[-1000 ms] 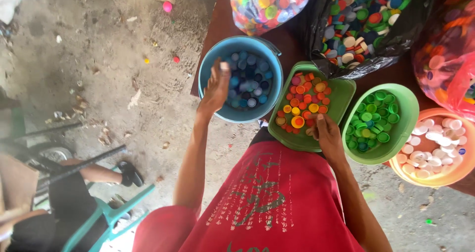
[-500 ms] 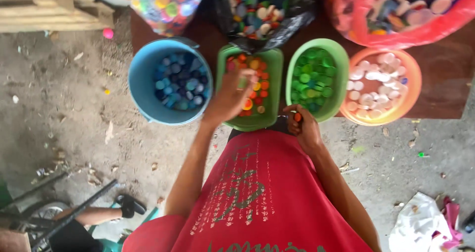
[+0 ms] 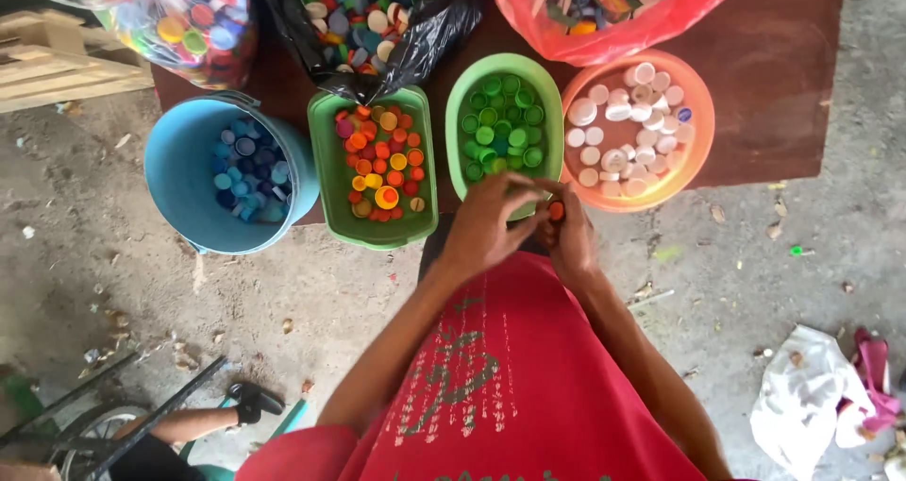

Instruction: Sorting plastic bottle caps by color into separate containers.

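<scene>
table (image 3: 774,113) at 12 o'clock | blue bucket (image 3: 179,174) at 10, blue caps | green oval bowl (image 3: 552,84) at 12 | left hand (image 3: 491,221), right hand (image 3: 569,240) together at centre, fingers pinching orange cap (image 3: 556,210), just below bowl rim

An outdoor yard or open shed, probably an informal sorting spot for recyclable bottle caps: bare dirt floor (image 3: 113,283) strewn with litter, a rough wooden pallet (image 3: 57,61), a dark desk (image 3: 774,75) carrying plastic bags (image 3: 179,18) and colour-sorted tubs (image 3: 377,169) of caps.
</scene>
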